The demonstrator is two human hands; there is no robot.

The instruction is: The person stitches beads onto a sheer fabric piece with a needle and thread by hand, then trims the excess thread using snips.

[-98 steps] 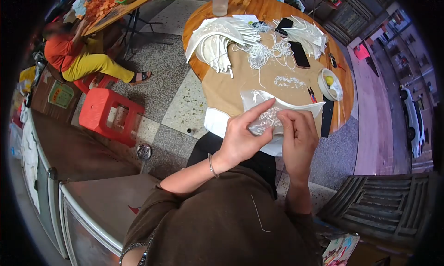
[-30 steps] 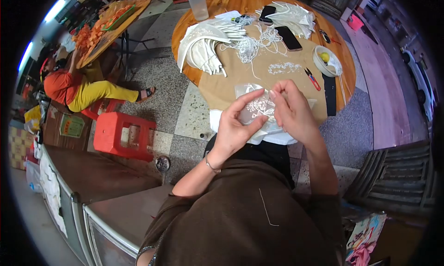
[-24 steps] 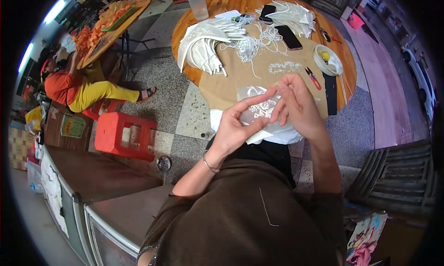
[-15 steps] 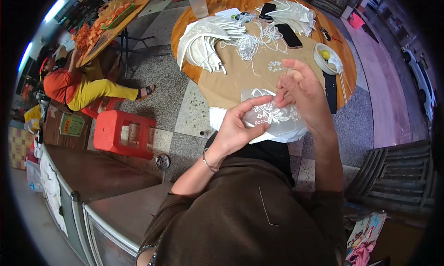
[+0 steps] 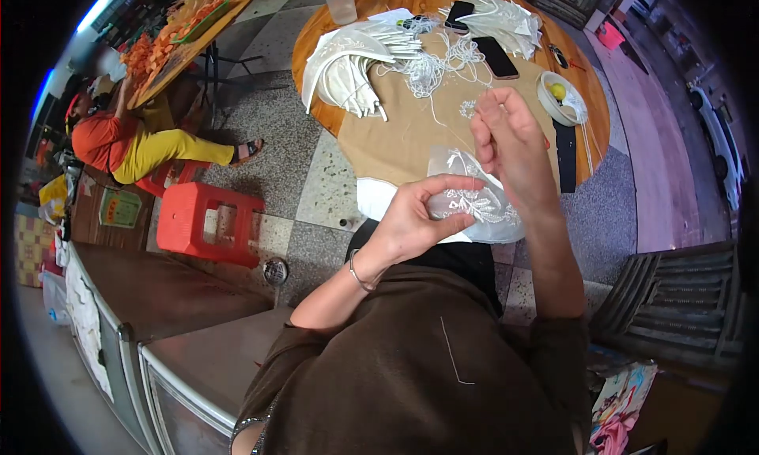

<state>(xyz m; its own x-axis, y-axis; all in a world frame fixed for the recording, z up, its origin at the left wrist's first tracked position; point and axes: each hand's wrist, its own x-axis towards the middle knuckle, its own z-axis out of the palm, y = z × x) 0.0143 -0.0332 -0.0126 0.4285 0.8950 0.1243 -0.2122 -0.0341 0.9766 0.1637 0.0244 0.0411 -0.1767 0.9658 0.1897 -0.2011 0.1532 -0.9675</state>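
Observation:
My left hand (image 5: 411, 226) pinches a sheer white fabric piece (image 5: 479, 205) between thumb and fingers, just over the near edge of the table. White raised leaf and flower patterns cover part of that fabric. Up and to the right of it, my right hand (image 5: 512, 143) is raised with its fingers closed together; anything in them is too fine to make out. Beyond the hands, small white beads (image 5: 468, 107) lie on a tan cloth (image 5: 387, 151). A tangle of white cord (image 5: 427, 74) rests farther back, one strand trailing toward me.
Stacked white curved pieces (image 5: 328, 60) lie at the table's left, with more white pieces (image 5: 510, 28) at the back. Nearby are a phone (image 5: 496, 58), a white bowl (image 5: 545, 107) and a plastic jug (image 5: 340, 3). A red stool (image 5: 209, 222) and a seated person (image 5: 111, 143) are leftward.
My right hand has moved slightly up and away from the fabric, its fingers closer together. My left hand keeps its pinch, and the fabric has tilted a little.

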